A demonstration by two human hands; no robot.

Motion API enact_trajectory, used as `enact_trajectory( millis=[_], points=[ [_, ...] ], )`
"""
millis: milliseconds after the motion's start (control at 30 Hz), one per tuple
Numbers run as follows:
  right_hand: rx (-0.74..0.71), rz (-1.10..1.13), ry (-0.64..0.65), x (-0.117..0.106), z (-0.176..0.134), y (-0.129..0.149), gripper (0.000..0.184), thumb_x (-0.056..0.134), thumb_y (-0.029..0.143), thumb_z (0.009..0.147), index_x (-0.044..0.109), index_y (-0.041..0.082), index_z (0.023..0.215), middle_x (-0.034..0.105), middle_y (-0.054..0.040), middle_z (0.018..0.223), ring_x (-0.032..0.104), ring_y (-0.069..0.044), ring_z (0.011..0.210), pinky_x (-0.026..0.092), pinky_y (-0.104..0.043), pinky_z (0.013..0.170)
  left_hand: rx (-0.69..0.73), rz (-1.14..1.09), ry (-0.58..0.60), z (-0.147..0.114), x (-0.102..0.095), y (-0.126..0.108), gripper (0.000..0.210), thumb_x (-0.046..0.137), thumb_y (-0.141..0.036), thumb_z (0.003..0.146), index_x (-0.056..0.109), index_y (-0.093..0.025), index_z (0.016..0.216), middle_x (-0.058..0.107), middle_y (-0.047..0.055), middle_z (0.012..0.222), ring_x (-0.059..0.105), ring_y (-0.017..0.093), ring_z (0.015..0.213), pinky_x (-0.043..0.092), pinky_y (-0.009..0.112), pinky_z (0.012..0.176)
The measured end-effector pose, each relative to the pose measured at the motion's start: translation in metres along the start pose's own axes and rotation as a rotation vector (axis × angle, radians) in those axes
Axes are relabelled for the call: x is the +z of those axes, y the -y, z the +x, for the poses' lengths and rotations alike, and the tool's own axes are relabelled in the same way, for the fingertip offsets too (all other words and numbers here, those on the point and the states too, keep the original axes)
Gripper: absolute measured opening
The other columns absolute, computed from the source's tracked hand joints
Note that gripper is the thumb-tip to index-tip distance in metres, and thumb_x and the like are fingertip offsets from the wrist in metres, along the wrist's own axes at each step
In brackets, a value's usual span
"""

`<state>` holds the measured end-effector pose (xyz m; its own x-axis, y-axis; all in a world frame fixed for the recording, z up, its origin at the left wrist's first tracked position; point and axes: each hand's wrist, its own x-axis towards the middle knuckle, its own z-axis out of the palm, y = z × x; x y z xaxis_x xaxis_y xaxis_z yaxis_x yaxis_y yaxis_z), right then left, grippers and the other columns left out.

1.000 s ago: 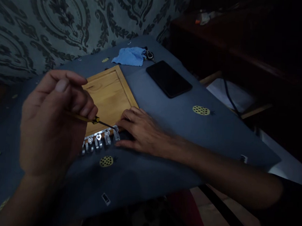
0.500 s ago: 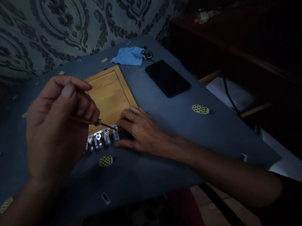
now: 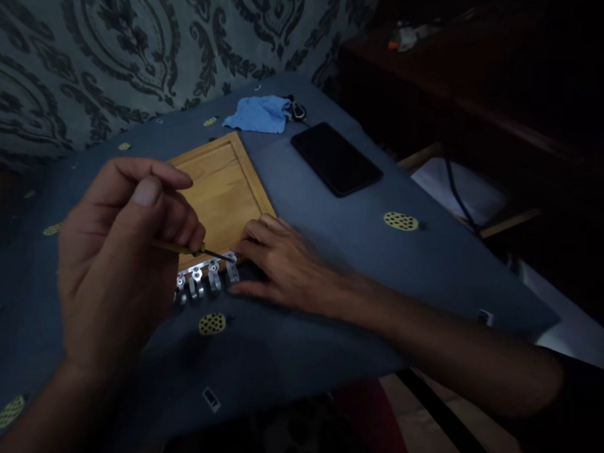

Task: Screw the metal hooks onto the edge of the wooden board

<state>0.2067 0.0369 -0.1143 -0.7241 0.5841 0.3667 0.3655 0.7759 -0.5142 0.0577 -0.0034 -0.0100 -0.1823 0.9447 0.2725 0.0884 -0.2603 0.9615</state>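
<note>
My left hand (image 3: 118, 258) is closed around the yellow handle of a screwdriver (image 3: 178, 247). The screwdriver's dark shaft reaches right, and its tip meets the right end of a metal hook rail (image 3: 213, 268). That rail, with several curved hooks, lies along the near edge of a framed wooden board (image 3: 223, 190). At the board's near right corner, my right hand (image 3: 280, 262) grips the edge, fingers on top and thumb below beside the last hook. The left hand covers the board's left part and the rail's left end.
A blue patterned cloth (image 3: 317, 334) covers the table. Beyond the board lie a light blue rag (image 3: 259, 114), a metal carabiner (image 3: 299, 111) and a black phone (image 3: 336, 158). A patterned wall (image 3: 140, 39) rises behind; dark wooden furniture (image 3: 438, 79) stands at the right.
My left hand has shifted slightly right and down with the screwdriver, whose tip stays at the rail's right end. My right hand and the board hold still.
</note>
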Motion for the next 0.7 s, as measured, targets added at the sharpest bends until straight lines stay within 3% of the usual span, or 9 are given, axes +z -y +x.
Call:
enact_trajectory(
  millis=[433,700],
  points=[
    [0.008,0.025,-0.002,0.001,-0.001,0.000,0.056,0.056,0.064,0.095,0.071,0.011,0.108,0.060,-0.0108,0.105,0.051,-0.025,0.099,0.046,-0.044,0.090,0.007,-0.157,0.084,0.015,0.004,0.008,0.029,0.051,0.001,0.076,0.069,-0.021,0.076,0.035,-0.006,0.043,0.025,0.008,0.038,0.029,0.023,0.039],
    [0.011,0.064,0.002,0.000,-0.001,0.001,0.051,0.055,0.060,0.098,0.070,0.013,0.109,0.060,-0.0104,0.106,0.051,-0.024,0.100,0.045,-0.043,0.091,-0.016,-0.184,0.248,0.024,0.002,0.006,0.004,0.073,-0.018,0.082,0.073,-0.019,0.078,0.030,-0.009,0.039,0.018,0.005,0.030,0.023,0.023,0.033]
  ],
)
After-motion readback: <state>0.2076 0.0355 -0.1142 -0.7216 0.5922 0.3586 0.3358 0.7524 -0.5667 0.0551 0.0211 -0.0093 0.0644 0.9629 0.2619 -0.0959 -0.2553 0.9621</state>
